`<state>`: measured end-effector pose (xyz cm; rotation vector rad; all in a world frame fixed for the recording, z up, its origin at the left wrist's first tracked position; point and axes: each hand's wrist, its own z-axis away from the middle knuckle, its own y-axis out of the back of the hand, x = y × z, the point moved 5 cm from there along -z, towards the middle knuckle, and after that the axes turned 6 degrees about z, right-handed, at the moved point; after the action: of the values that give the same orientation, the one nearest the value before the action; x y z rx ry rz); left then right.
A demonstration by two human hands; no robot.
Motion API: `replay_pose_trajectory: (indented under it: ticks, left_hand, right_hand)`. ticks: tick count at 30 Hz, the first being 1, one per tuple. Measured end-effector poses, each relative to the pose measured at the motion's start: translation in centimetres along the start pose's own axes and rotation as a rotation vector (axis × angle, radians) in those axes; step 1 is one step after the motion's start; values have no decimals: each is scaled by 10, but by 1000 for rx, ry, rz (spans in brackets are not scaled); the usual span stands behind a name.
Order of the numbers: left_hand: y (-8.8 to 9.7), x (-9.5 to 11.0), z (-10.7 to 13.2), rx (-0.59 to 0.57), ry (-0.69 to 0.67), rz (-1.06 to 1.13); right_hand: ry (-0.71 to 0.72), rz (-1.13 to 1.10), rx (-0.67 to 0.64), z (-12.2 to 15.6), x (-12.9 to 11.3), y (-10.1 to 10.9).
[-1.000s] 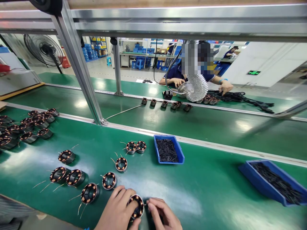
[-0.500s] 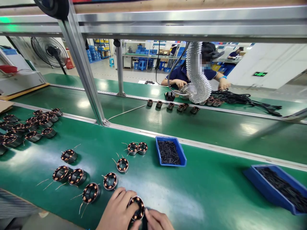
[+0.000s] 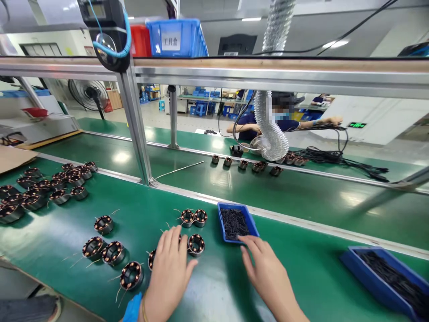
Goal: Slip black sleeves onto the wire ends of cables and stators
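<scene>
Copper-wound stator rings (image 3: 196, 244) with dark shells and thin wire leads lie scattered across the green belt worktop (image 3: 214, 286). In the head camera's view, the ring that was held between both hands now appears to sit free in the near row, just right of the left hand (image 3: 169, 273). The hands have moved apart, so that ring no longer seems to be gripped.

The left hand is open, with its fingers relaxed and pointing toward the far side. It holds nothing visible and partly hides a neighbouring ring (image 3: 152, 259). The right hand (image 3: 264, 268) has moved to the shallow blue plastic tray (image 3: 237, 221) of short black sleeves, and its loosely open fingertips (image 3: 241, 239) reach the tray's near corner. Whether they have picked anything up is impossible to tell.

A cluster of similar rings (image 3: 50, 194) lies at far left on the worktop, and a larger blue tray (image 3: 378, 277) of black pieces sits at near right. Beyond a metal-framed rail, a co-worker (image 3: 254, 125) handles black cables (image 3: 325, 156) beside a silver flexible duct (image 3: 271, 129).
</scene>
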<state>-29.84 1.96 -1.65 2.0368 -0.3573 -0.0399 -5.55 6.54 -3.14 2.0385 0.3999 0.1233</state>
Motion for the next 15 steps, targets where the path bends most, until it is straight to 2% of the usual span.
replay_pose_trajectory:
  ticks: [3,6,8,10,12,15]
  left_hand:
    - [3,-24,4,1,27,-30]
    - [-1,-33,17,9,-22,38]
    - [-7,-31,31,60,-109,132]
    - [-13,-24,48,99,-254,199]
    - [-20,-16,63,90,-377,199]
    - [-26,-8,75,32,-411,196]
  right_hand:
    - [5,124,-122,-37,9,-21]
    - [14,136,-161,-63,9,-35]
    - [8,126,-172,-72,9,-38]
    - [-9,105,-176,-75,9,-38]
    - [-36,75,-174,-75,10,-36]
    - [-96,18,-154,-74,12,-30]
